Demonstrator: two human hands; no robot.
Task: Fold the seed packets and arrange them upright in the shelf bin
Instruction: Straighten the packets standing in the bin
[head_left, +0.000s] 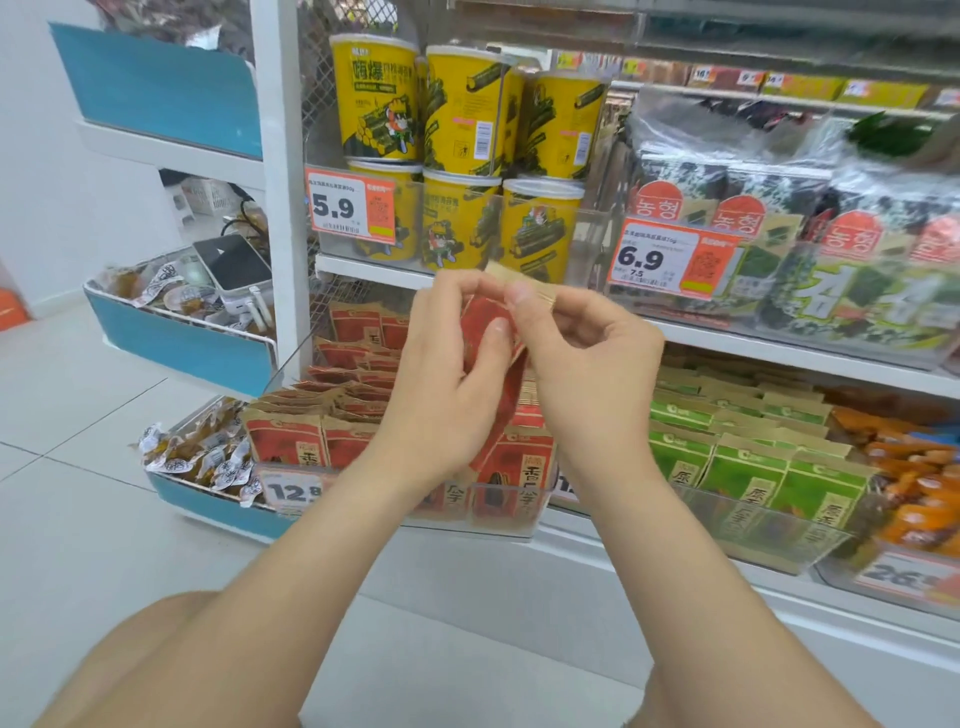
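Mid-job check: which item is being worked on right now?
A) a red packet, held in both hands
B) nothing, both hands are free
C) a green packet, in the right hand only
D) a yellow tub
A: the left hand and the right hand both pinch the red packet, with the right hand's fingertips at its tan top edge, in front of the shelf above the clear bin.

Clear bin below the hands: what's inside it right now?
Rows of red packets stand upright in the bin. The left hand, right hand and the held packet cover its middle, so that part cannot be seen.
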